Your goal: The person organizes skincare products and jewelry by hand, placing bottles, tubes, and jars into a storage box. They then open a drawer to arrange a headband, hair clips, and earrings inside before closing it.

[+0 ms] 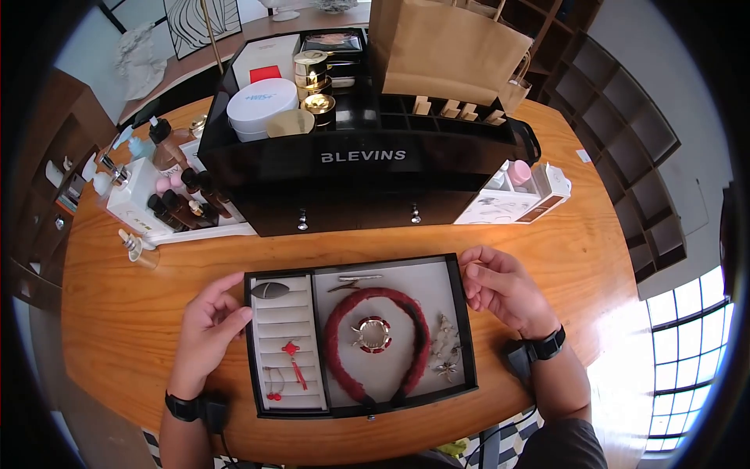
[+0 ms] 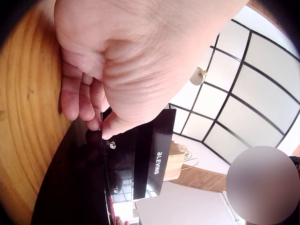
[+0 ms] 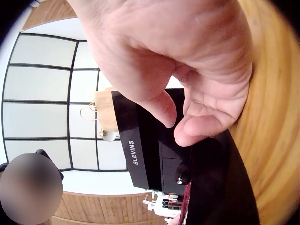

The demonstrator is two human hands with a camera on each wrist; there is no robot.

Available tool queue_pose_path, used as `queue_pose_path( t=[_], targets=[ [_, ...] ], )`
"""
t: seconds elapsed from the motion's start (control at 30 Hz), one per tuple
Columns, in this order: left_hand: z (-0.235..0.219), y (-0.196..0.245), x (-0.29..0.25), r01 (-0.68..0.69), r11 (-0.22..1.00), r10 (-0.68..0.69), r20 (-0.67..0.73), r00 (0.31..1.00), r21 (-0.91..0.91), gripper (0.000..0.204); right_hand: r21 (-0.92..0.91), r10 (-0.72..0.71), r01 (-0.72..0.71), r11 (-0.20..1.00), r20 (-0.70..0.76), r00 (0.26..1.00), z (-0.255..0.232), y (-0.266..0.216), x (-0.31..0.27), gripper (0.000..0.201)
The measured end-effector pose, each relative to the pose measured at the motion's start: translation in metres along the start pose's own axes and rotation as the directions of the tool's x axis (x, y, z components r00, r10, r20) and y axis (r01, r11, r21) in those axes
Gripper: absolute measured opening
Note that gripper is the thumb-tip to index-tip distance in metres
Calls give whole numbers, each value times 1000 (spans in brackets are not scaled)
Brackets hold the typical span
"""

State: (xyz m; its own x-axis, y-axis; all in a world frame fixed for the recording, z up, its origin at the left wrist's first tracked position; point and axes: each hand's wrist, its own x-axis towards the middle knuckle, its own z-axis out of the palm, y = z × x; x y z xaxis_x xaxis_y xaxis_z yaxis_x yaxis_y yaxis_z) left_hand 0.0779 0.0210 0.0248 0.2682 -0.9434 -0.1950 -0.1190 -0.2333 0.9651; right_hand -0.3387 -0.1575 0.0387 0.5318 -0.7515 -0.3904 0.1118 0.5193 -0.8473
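Observation:
A shallow black drawer tray (image 1: 359, 413) lies on the wooden table between my hands. My left hand (image 1: 209, 328) is at its left wall, thumb tip at the rim and fingers extended along the outside. Beside the far right corner, my right hand (image 1: 504, 293) has loosely bent fingers, with thumb and forefinger apart in the right wrist view. Inside the tray are a red headband (image 1: 337, 359), a red-and-gold hair claw (image 1: 373, 334), metal hair clips (image 1: 359, 277), and a pale branching ornament (image 1: 445, 344). The left ring-roll section holds a dark oval clip (image 1: 269, 291), a red tassel piece (image 1: 291, 349) and red-bead jewellery (image 1: 273, 395).
Behind the tray stands a black BLEVINS organizer (image 1: 359, 187), topped by a brown paper bag (image 1: 449, 55) and a round white box (image 1: 262, 102). White cosmetics holders (image 1: 144, 199) flank it. A dropper bottle (image 1: 139, 250) stands at the left.

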Motion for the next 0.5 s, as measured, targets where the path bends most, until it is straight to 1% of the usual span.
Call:
queue_pose_path(
  t=[0.13, 0.2, 0.23, 0.27, 0.33, 0.5],
  targets=[
    [-1, -3, 1, -18, 999, 17, 10, 1000, 37, 52, -9, 20, -20, 1000, -6, 1000, -1, -1, -1, 19],
    [-4, -8, 2, -33, 999, 32, 11, 999, 28, 53, -12, 1, -1, 1000, -10, 1000, -2, 1, 0, 20],
    [-4, -9, 2, -31, 999, 31, 17, 999, 21, 53, -17, -7, 7, 1000, 19, 1000, -3, 1, 1, 21],
    [-4, -9, 3, -40, 999, 40, 16, 999, 18, 53, -10, 13, -13, 1000, 16, 1000, -4, 2, 1, 21],
    [-3, -10, 3, -37, 999, 36, 12, 999, 26, 54, -33, -23, 23, 999, 6, 1000, -4, 3, 2, 21],
    [-3, -9, 3, -26, 999, 26, 11, 1000, 22, 54, -37, -26, 26, 999, 0, 1000, -3, 5, 2, 20]
  ],
)
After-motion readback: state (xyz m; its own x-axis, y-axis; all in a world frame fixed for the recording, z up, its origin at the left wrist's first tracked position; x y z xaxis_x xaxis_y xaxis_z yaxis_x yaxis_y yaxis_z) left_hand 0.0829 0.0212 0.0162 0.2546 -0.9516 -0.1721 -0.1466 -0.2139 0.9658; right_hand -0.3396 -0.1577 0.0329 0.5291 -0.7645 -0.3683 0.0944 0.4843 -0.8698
